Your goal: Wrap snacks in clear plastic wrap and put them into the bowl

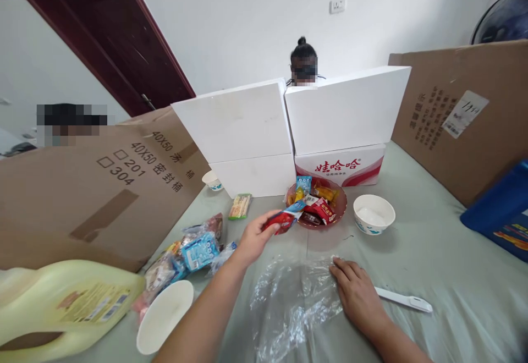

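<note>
My left hand [258, 236] is closed round a small red and blue snack packet [285, 218], held up by the near left rim of a reddish glass bowl [343, 209]. Several wrapped snacks lie in that bowl, among them a red packet [324, 210], a blue packet [304, 182] and yellow ones. On the cloth, my right hand [357, 291] has its fingers closed on the upper right edge of a crumpled clear plastic bag [295, 302]. A white plastic handle-like strip [404, 299] pokes out beside that hand, its other end hidden beneath it.
Left are bagged snacks [200, 251], a tilted white bowl [165, 316], a yellow jug [82, 308] and a flat packet [240, 207]. A patterned bowl [374, 214] and blue container [501, 209] stand right. White boxes [247, 124] and cartons [103, 198] form walls; two people sit beyond.
</note>
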A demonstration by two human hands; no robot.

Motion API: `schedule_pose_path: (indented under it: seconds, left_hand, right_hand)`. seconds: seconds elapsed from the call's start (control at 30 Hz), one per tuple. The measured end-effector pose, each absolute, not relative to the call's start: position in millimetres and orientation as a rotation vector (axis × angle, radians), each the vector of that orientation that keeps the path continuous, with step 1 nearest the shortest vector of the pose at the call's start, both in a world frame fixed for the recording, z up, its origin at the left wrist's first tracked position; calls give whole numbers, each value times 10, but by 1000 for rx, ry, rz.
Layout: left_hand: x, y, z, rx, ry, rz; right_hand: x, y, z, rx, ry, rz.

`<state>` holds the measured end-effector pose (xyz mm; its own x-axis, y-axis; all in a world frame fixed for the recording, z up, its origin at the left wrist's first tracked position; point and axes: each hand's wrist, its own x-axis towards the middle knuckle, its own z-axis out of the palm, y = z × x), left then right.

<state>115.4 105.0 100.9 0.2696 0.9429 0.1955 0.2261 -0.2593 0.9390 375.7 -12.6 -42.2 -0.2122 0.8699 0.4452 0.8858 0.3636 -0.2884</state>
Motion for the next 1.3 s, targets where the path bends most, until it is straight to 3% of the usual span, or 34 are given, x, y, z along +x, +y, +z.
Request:
schedule_pose_path:
  seconds: [0.27, 0.4, 0.57, 0.7, 0.8, 0.93, 1.07, 1.17, 1.3]
  left_hand:
    - [1984, 1843, 1056, 2463, 1075, 273]
    - [2065, 1717, 1038, 2576, 1115, 295]
    - [1992, 987, 929, 2705, 1206, 471]
    - [1782, 292, 491, 2653, 1427, 48]
    - [1499, 23, 155, 2625, 1606, 41]
    - [1212, -15, -27, 2641, 1457, 54]
    - [1304, 60, -1, 2646, 1265, 32]
    - [1434, 138, 10, 2651, 1147, 33]
    - [1292, 301, -23, 2635, 1223, 53]
  right_hand:
    - [3760, -135, -374, -1518, -2083, 1]
    - [3757, -133, -377, -1524, -2091, 20]
    - [3765, -112, -352, -1500, -2081, 24]
    - [3797, -153, -277, -1403, -2023, -9]
    - [3800, -311, -146, -1364, -2044, 87]
    - [3692, -571, 197, -1492, -2260, 321]
    - [3454, -549, 507, -1541, -2366, 359]
    - [3370, -345, 410, -1555, -2422, 338]
    - [3575, -106, -94, -1593, -2416, 70]
